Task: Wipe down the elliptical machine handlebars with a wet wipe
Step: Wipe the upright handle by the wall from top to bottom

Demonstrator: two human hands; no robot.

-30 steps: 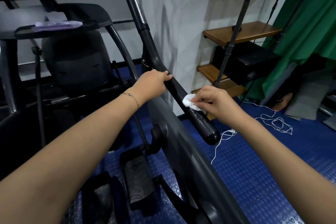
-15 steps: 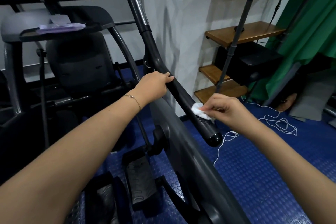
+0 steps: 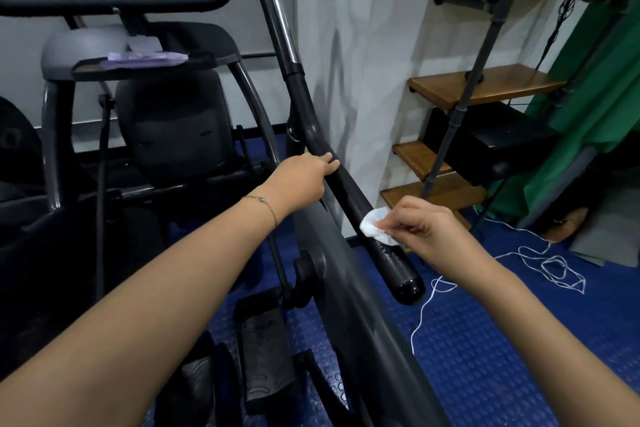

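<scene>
Left hand (image 3: 301,180) grips the black handlebar (image 3: 349,191); right hand (image 3: 427,229) fingers (image 3: 393,224) pinch a crumpled white wipe (image 3: 374,226) against it.

Home gym: elliptical machine (image 3: 166,135), blue studded rubber floor (image 3: 485,357), wooden stair treads (image 3: 485,87).

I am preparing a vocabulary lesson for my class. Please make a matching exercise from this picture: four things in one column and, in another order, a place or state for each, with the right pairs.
Things
1. wet wipe
2. left hand
3. white cord
4. purple packet

Places or states
A. lies on the blue floor
B. grips the handlebar higher up
C. rests on the tray of the machine
D. pinched by the right hand against the handlebar

Pairs: 1-D, 2-B, 3-A, 4-C
</scene>
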